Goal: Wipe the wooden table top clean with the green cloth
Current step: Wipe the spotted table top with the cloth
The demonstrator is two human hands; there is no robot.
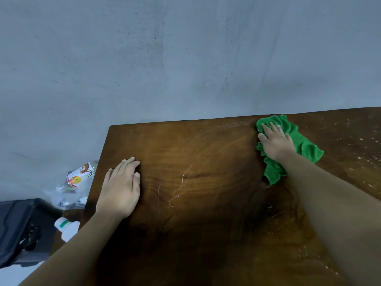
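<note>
Dark brown wooden table top: spans both forearms, with its far edge just beyond the right fingertips.

Crumpled green microfibre cloth: lies on the table near that far edge, under the right hand. The hand presses down with spread, straight fingers. A loose tail of cloth trails back beside the wrist.

Left hand: flat, fingers together, holding nothing, braced near the table's left edge.

Thin pale streaks: curve across the wood between the hands.

Pale crumbs and specks: scattered to the right of the right hand, judged not yet wiped.

Risks:
- The bunched cloth may roll under the palm, so the fingers skid on bare wood.
- A leftward stroke may drag grit into the cleaner middle.
- A forward stroke may push the cloth off the far edge.
- The braced palm may smear the wood.
</note>
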